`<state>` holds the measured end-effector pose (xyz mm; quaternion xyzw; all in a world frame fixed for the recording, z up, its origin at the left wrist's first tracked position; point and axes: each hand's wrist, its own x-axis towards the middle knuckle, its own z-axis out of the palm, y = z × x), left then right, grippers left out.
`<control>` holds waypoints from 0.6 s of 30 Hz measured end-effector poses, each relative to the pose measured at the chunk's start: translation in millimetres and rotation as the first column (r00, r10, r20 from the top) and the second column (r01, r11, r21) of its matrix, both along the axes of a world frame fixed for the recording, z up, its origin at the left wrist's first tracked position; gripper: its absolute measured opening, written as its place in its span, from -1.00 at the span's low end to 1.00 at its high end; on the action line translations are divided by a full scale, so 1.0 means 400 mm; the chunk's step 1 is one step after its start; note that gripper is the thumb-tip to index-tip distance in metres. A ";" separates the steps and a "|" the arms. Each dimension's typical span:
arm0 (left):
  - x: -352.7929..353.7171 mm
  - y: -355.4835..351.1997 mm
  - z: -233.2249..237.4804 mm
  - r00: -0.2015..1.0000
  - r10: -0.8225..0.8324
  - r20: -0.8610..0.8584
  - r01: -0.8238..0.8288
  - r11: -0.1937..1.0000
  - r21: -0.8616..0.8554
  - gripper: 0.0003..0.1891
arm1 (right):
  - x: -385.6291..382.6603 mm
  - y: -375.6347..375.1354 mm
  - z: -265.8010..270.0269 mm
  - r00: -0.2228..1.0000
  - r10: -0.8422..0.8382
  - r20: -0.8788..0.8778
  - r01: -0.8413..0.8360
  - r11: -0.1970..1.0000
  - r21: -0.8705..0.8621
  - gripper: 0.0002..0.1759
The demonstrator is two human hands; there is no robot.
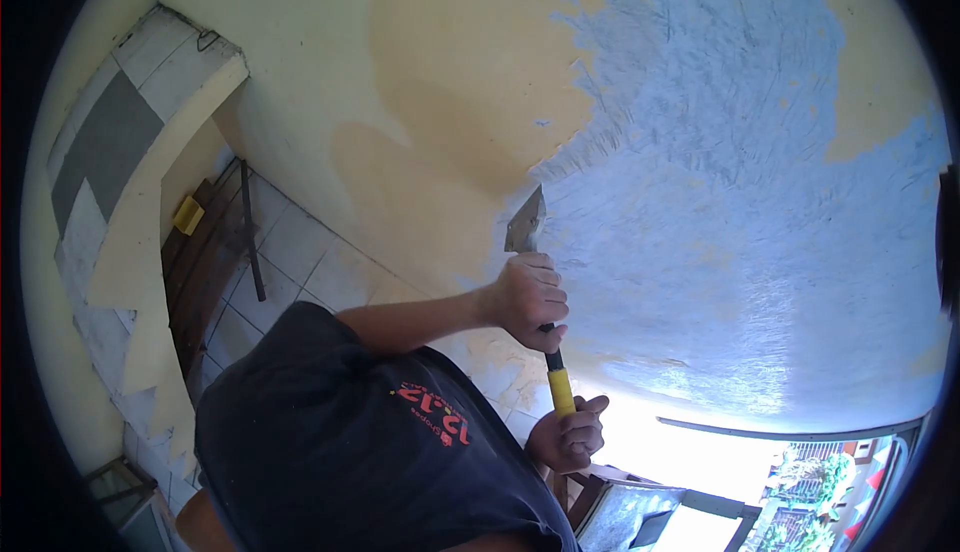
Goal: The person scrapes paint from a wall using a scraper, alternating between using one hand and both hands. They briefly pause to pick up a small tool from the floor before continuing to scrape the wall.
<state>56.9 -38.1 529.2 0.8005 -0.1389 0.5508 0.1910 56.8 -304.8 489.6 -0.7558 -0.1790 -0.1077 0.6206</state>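
Observation:
A scraper (528, 214) with a pointed metal blade and a black-and-yellow handle is held across the middle of the view. My left hand (530, 297) is wrapped round it just below the blade. Lower down, the fingers of my right hand (572, 436) close on the end of the yellow grip. The blade's tip is at the painted wall (700, 222), near the ragged border between yellow paint (470, 62) and a pale blue scraped area; whether it touches cannot be made out.
White tiled stairs (190, 52) rise at the left. Below them, dark wooden boards (205, 262) and a yellow object (188, 214) lie near the tiled floor (295, 242). A bright opening (700, 452) at lower right shows plants outside. Furniture (625, 512) stands beside my right hand.

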 end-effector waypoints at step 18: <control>0.003 0.015 -0.034 1.000 0.014 -0.020 -0.014 0.999 -0.034 -0.71 | 0.011 0.129 0.027 0.854 0.378 0.358 -0.512 0.735 0.445 -0.55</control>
